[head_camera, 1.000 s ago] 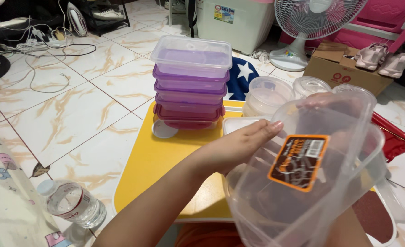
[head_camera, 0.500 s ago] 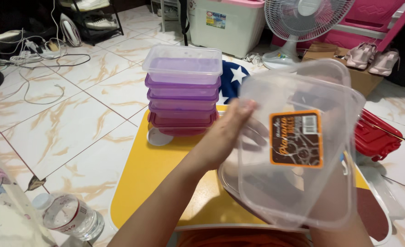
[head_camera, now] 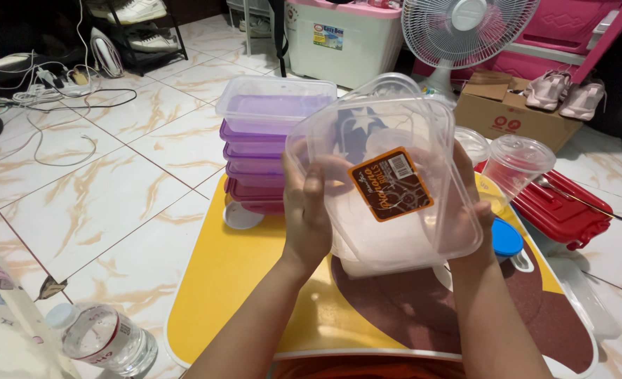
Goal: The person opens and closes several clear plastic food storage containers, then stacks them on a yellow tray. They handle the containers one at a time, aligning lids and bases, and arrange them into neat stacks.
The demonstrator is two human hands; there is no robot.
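Raised since before, clear tub now upright over yellow table; left hand and right hand clamp its side walls; likely light, thin, flexible, slick; rims grip best.

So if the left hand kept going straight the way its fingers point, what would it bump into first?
Probably the stack of purple plastic tubs just beyond the left hand, though depth is unclear.
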